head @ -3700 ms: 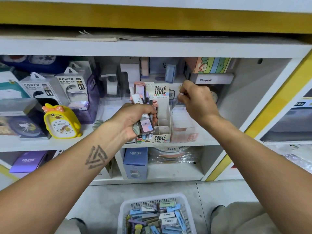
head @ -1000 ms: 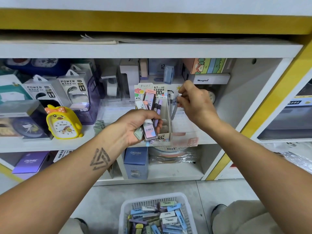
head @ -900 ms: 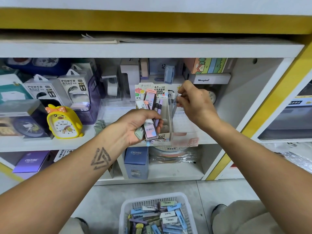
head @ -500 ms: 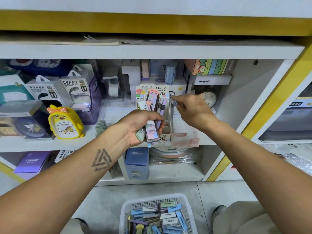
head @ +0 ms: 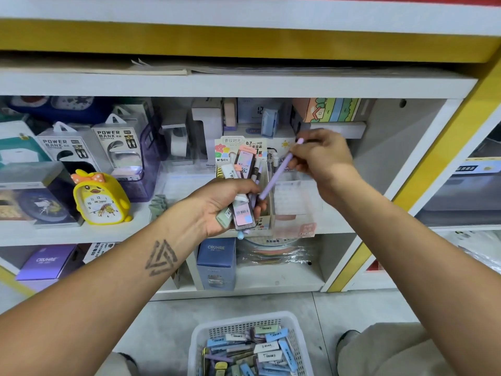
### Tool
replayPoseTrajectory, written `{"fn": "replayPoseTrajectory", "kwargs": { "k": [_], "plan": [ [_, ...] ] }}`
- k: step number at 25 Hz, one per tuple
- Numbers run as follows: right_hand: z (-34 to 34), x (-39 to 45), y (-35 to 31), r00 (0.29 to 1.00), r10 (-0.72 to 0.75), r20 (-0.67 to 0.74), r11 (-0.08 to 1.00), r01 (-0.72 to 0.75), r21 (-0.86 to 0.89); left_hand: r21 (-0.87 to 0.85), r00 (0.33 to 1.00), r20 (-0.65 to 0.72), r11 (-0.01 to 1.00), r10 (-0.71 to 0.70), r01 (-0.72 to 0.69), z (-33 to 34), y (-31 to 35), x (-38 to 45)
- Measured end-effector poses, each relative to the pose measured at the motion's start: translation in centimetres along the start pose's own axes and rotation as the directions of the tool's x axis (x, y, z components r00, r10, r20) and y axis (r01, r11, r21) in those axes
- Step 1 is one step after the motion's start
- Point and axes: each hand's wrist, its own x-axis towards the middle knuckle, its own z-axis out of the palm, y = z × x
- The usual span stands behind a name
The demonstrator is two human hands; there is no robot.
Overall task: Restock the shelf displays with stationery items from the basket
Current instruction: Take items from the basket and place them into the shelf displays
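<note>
My left hand [head: 217, 206] grips a bundle of pencil-lead cases and pens [head: 242, 210] in front of the white cardboard display box [head: 264, 225] on the middle shelf. My right hand [head: 322, 157] pinches the upper end of a lilac pen [head: 276, 175]; the pen slants down to the left with its lower tip at the bundle. A white plastic basket [head: 202, 336] on the floor below holds several blue, white and lilac cases.
A yellow duck clock [head: 100, 199], power bank boxes [head: 119, 147] and clear cases crowd the shelf's left side. A clear display box [head: 296, 206] stands right of the cardboard one. Blue and purple boxes [head: 217, 263] sit on the lower shelf. My knees flank the basket.
My right hand reached from the shelf to the bundle, took hold of a lilac pen and is drawing it up and to the right. My left hand stays put.
</note>
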Motion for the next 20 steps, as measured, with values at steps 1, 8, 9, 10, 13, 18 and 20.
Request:
{"fn": "replayPoseTrajectory", "kwargs": {
  "k": [1,8,9,10,13,18,20],
  "plan": [
    [-0.4,0.4,-0.2,0.995,-0.057,-0.076,0.997,0.053,-0.047,-0.016,1.0,-0.012,1.0,-0.004,0.004,-0.1,-0.1,0.2],
    [-0.7,0.5,1.9,0.917,-0.353,0.186,0.618,0.377,-0.689,-0.034,1.0,-0.01,0.999,-0.005,0.005,0.0,-0.3,0.7],
    [-0.6,0.5,2.2,0.914,-0.352,0.202,0.618,0.389,-0.684,-0.035,1.0,-0.007,0.999,-0.002,0.002,0.0,-0.3,0.7],
    [-0.5,0.5,2.4,0.91,-0.359,0.206,0.622,0.398,-0.675,-0.036,1.0,-0.007,0.999,-0.002,0.001,-0.1,-0.3,0.7],
    [-0.4,0.7,2.7,0.9,-0.376,0.219,0.62,0.42,-0.662,-0.028,1.0,-0.005,1.0,-0.002,0.002,-0.3,-0.2,0.7],
    [-0.2,0.7,3.4,0.894,-0.354,0.274,0.577,0.44,-0.688,-0.025,1.0,0.005,1.0,-0.002,0.002,-0.3,-0.1,0.7],
    [-0.2,0.8,3.5,0.889,-0.345,0.301,0.558,0.452,-0.696,-0.023,1.0,0.009,1.0,0.0,0.0,-0.3,-0.1,0.7]
  ]
}}
